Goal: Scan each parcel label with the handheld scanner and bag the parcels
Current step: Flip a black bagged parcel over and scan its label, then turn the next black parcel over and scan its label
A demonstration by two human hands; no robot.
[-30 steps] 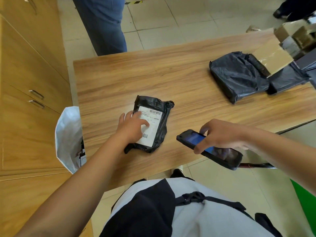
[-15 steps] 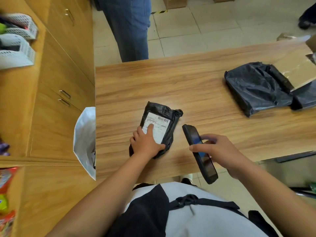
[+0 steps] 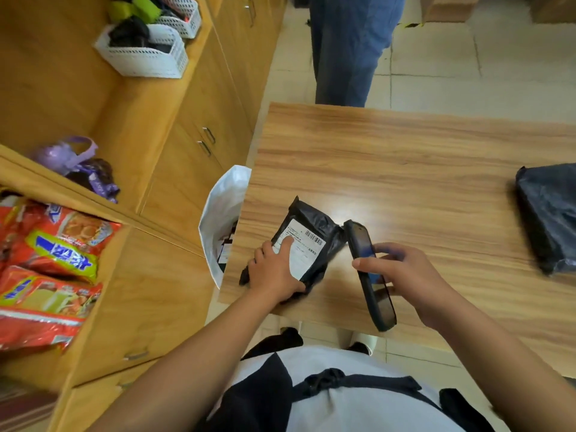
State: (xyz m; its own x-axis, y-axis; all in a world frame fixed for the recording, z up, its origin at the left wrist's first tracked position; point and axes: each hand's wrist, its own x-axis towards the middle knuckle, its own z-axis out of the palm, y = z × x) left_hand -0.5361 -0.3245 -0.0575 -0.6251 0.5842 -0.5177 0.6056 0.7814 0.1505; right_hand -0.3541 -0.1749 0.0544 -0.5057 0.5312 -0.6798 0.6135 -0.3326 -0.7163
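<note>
At the centre of the frame a black parcel (image 3: 307,244) is pinned flat on the desk (image 3: 420,169) by the left hand (image 3: 276,271), fingers spread over its label (image 3: 300,248). The scanner (image 3: 369,275) is gripped by the right hand (image 3: 402,277), fingers wrapped round it. A failed read is risked (the forefinger covers some print, the barcode stays clear).

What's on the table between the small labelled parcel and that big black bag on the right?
In the head view, only the handheld scanner, held in the right hand beside the small parcel; beyond it, bare table until the black bag.
</note>
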